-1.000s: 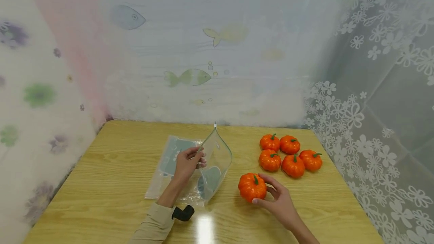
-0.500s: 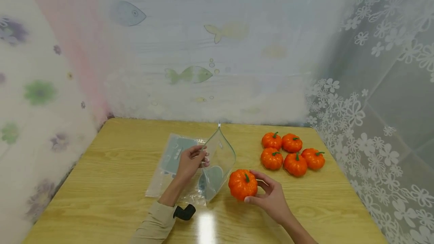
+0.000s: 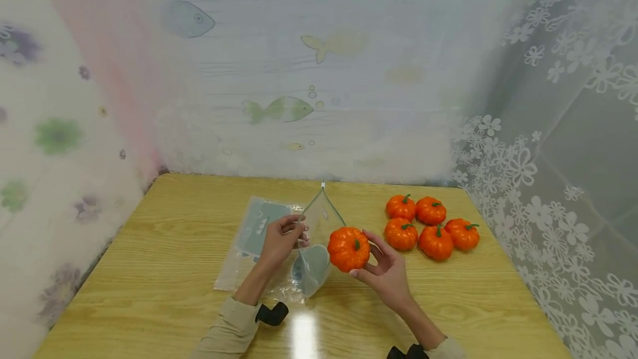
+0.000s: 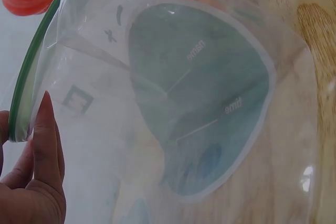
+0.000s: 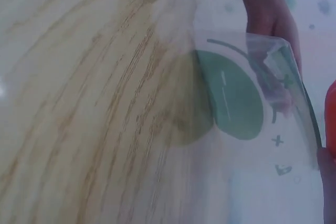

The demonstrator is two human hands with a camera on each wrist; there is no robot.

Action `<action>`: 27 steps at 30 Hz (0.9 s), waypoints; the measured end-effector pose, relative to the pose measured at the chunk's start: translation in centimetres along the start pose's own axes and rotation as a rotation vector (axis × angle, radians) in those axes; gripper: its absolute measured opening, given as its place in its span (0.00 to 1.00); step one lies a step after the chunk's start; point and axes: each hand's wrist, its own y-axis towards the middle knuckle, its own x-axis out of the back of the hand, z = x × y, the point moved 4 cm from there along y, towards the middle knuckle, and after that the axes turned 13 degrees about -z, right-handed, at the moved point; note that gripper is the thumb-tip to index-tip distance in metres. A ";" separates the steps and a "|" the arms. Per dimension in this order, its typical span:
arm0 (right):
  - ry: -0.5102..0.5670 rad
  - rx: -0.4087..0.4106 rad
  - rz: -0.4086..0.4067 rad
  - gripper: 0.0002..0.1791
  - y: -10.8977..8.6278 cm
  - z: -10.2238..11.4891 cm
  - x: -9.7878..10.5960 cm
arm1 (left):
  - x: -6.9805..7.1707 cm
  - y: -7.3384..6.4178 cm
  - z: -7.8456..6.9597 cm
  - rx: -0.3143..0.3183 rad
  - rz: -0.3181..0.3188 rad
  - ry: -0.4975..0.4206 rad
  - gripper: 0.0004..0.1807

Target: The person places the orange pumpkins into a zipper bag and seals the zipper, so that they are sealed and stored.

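My left hand (image 3: 282, 240) pinches the rim of a clear zip bag (image 3: 315, 218), whose green-edged mouth gapes toward the right. The bag stands upright, and the left wrist view shows its grey-green printed patch (image 4: 205, 93) with "name" and "time" on it. My right hand (image 3: 386, 270) grips a small orange pumpkin (image 3: 349, 249) from its right side, thumb below and fingers behind. Held off the table, the pumpkin overlaps the right edge of the bag's mouth in the head view. Only a sliver of the pumpkin (image 5: 331, 119) shows in the right wrist view.
Several more orange pumpkins (image 3: 436, 243) sit grouped on the wooden table (image 3: 164, 254) at the back right. Flat plastic bags (image 3: 254, 226) lie under and beside my left hand. A patterned curtain (image 3: 389, 143) stands behind the table's far edge.
My right hand has carried the pumpkin leftward and up, from beside the bag to its mouth. The left hand keeps its pinch on the bag, nearly still.
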 end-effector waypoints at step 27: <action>-0.276 0.074 -0.056 0.42 2.8 -0.3 -3.5 | -0.9 -0.3 -0.5 -0.024 0.013 0.087 0.15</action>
